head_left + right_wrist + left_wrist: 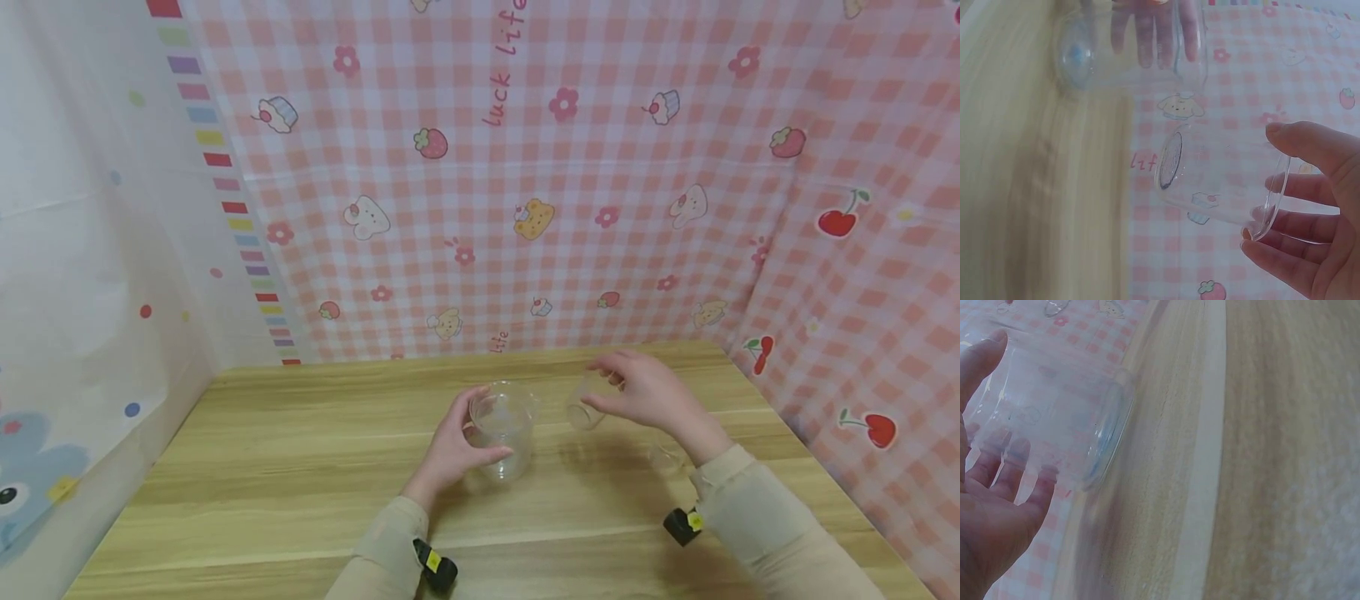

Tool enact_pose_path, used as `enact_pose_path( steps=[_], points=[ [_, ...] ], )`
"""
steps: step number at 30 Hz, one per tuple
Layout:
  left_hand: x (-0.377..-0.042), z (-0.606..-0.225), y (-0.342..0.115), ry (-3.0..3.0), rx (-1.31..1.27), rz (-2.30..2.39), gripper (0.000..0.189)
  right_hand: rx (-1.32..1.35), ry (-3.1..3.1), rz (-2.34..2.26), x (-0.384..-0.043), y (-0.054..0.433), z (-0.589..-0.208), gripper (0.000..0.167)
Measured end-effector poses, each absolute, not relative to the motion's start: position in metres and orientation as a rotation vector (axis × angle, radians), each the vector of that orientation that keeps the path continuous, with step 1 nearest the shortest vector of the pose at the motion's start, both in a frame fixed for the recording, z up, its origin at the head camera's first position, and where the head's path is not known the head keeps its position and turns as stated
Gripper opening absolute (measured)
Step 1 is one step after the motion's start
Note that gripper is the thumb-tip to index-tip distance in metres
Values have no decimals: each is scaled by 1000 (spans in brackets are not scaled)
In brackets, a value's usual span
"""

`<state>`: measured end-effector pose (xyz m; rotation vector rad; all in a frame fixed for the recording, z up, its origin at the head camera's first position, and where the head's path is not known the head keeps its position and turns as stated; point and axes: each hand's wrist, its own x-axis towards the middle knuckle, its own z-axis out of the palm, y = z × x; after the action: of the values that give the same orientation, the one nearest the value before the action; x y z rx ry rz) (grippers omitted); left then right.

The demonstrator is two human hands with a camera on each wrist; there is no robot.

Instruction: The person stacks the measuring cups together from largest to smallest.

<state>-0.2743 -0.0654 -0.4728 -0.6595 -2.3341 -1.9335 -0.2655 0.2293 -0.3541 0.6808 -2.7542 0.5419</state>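
Note:
My left hand [453, 450] curls its fingers and thumb round a wide clear cup [504, 454], which stands upright on the wooden table left of the right hand. Seen from the left wrist, the fingers show through the transparent wall of this cup [1054, 406], and its base is at the tabletop. To the right, my right hand [645, 392] grips a second clear cup [583, 412] near its rim, thumb on one side and fingers on the other. That cup [1222, 175] is raised and slightly tilted, its round base pointing down and toward the first cup.
A faint clear round object [665, 457] lies on the wooden table [300, 483], below the right wrist. Pink checked cloth [465, 167] hangs behind the table and along its right side. A white printed cloth [90, 250] borders the left.

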Motion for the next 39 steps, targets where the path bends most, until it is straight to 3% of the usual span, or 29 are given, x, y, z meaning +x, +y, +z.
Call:
enact_pose_path(
  steps=[39],
  points=[
    [-274, -473, -66, -2329, -671, -1916, 90, 733, -2699, 590, -265, 182, -320, 46]
  ],
)
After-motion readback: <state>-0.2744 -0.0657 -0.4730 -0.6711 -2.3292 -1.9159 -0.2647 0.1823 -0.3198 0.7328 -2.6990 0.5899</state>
